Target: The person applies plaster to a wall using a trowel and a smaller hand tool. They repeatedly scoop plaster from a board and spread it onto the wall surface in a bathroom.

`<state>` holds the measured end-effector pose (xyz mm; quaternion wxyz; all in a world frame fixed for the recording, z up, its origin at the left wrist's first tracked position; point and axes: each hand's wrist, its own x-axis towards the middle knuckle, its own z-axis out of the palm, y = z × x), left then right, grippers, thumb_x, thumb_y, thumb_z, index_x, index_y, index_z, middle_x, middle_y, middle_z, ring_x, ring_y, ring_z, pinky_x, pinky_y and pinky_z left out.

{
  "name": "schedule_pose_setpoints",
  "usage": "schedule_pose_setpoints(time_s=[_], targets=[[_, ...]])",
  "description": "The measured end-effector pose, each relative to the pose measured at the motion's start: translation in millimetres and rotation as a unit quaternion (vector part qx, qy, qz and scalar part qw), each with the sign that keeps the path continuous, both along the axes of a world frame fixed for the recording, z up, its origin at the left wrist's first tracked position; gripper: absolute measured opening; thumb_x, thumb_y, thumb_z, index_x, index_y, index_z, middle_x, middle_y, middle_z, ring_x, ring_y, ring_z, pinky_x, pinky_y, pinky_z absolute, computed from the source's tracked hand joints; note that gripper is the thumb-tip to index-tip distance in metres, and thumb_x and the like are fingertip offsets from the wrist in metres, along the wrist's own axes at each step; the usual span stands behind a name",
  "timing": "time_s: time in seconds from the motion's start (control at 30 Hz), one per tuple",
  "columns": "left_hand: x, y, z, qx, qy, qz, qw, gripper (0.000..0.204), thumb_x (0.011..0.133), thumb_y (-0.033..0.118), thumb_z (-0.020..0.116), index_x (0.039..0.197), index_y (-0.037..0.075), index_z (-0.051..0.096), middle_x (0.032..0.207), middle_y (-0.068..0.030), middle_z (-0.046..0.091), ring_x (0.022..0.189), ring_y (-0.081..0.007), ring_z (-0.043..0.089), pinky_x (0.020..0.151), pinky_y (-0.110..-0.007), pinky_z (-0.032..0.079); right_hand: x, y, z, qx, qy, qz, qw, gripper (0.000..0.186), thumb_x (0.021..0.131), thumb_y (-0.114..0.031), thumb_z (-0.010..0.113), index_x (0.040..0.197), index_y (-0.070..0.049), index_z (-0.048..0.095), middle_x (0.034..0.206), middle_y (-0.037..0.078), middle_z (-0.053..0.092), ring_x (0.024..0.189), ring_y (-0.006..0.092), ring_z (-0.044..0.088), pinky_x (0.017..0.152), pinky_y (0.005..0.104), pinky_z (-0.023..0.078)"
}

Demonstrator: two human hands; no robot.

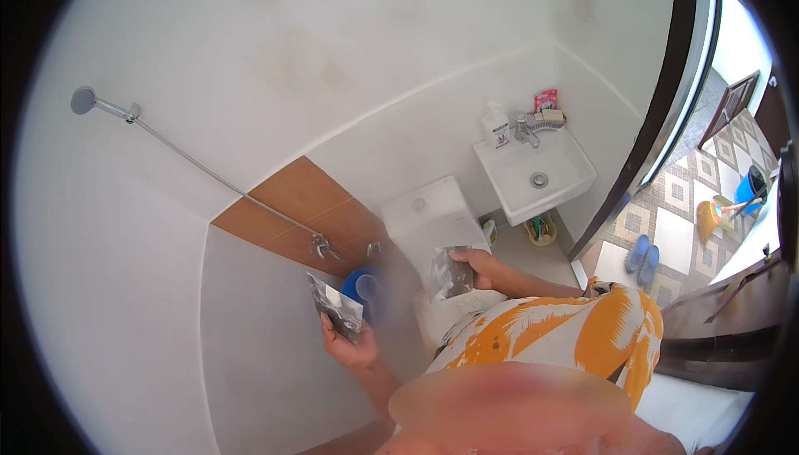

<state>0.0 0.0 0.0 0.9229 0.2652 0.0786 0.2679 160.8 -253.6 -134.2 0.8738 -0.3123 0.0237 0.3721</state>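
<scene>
My left hand (354,351) is closed round the lower edge of a flat, four-sided marbled piece (334,309), grey and white and somewhat shiny, held tilted over the floor. A similar thin grey marbled piece (449,276) is gripped at its right edge by my right hand (481,270), in front of the toilet (429,213). The two pieces are apart from each other. Whether they are tiles or sheets I cannot tell. Beyond the left piece stands a blue bucket (351,283) with a pale dipper (367,288) at it.
A white sink (516,176) juts from the far wall, with a pump bottle (495,126) and a pink packet (545,100) on it. A shower hose (200,172) hangs at left. Through the doorway at right are blue slippers (641,257) and a broom (710,218).
</scene>
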Motion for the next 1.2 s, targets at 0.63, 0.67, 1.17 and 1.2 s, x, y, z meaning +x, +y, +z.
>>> schedule_pose_setpoints(time_s=[0.63,0.67,1.17,1.2], targets=[[-49.2,-38.1,-18.3,-0.045,0.045,0.010,0.998,0.024,0.099,0.020,0.060,0.118,0.005,0.063,0.090,-0.0074,0.073,0.068,-0.0154,0.067,0.049,-0.025,0.055,-30.8,4.3,-95.9,0.027,0.137,0.156,0.978,0.032,0.097,-0.014,0.057,0.126,-0.001,0.058,0.117,0.022,0.065,0.106,0.0427,0.064,0.094,0.0674,0.050],[-47.6,-46.6,-21.2,-0.052,0.037,0.009,0.998,0.024,0.100,0.018,0.058,0.118,0.003,0.064,0.092,-0.0092,0.072,0.066,-0.0157,0.064,0.051,-0.026,0.055,-25.6,-2.5,-103.5,0.020,0.142,0.161,0.976,0.032,0.097,-0.013,0.057,0.126,-0.001,0.058,0.117,0.021,0.065,0.106,0.0415,0.064,0.094,0.0658,0.050],[152.1,-227.4,-44.2,-0.030,0.088,-0.195,0.976,0.032,0.095,0.017,0.063,0.122,0.002,0.065,0.112,-0.0086,0.072,0.100,-0.0228,0.069,0.086,-0.037,0.056,105.8,-269.5,-13.7,-0.072,-0.015,-0.007,0.997,0.036,0.091,0.002,0.063,0.126,-0.004,0.059,0.109,0.009,0.069,0.101,0.0227,0.069,0.094,0.0415,0.056],[161.9,-233.8,-39.3,-0.025,0.065,-0.228,0.971,0.032,0.094,0.017,0.063,0.123,0.002,0.065,0.112,-0.0087,0.072,0.100,-0.0235,0.069,0.087,-0.038,0.056,104.5,-283.4,-1.9,-0.083,0.000,-0.025,0.996,0.036,0.091,0.000,0.064,0.127,-0.004,0.059,0.111,0.009,0.068,0.101,0.0223,0.068,0.093,0.0404,0.056]])
